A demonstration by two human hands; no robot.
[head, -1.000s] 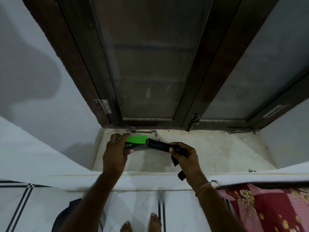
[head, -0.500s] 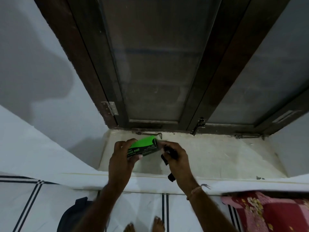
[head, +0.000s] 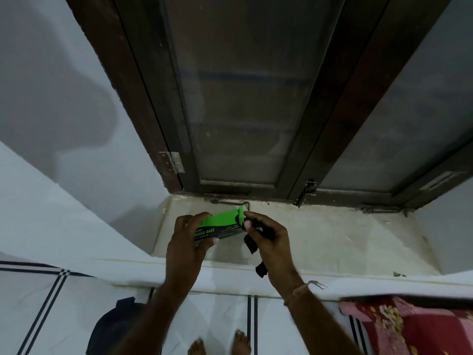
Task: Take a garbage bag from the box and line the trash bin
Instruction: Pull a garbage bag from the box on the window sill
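Note:
A green and black garbage bag box (head: 220, 225) is held level above the stone window sill (head: 332, 234), gripped at its left end by my left hand (head: 188, 242). My right hand (head: 268, 235) is at the box's right end, fingertips on the green end flap, with a black garbage bag (head: 252, 243) held against its palm. A loose black strip of the bag hangs below the hand. No trash bin can be made out for sure.
A dark wooden window frame (head: 330, 124) with glass panes stands right behind the sill. A metal hook (head: 235, 202) lies at the sill's back edge. On the tiled floor below are a dark object (head: 112, 326), my bare feet, and a red floral cloth (head: 414, 326).
The black roll that stuck out of the box's right end has gone back toward the box. My right hand has closed in on the end flap, and both hands rose slightly.

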